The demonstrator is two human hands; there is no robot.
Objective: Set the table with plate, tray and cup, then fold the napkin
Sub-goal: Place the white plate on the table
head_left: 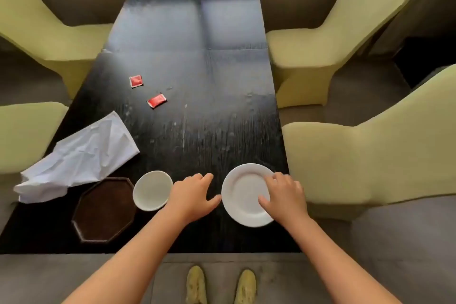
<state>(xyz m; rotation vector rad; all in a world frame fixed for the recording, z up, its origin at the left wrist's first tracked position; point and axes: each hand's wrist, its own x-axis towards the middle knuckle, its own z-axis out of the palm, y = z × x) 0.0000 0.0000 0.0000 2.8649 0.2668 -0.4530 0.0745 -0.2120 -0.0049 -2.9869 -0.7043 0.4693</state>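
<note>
the right hand [283, 195] lies on the right side of the white plate [243, 195], thumb on its face and fingers curled at the rim, seemingly pinching it. the plate sits near the table's [209, 106] right edge. the left hand [192, 195], open and flat, rests between plate and cup [152, 190], nearer the cup.

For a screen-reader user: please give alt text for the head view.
A person's right hand grips a white plate on a dark table; the left hand rests open between plate and white cup. Brown tray and crumpled napkin lie left.
</note>
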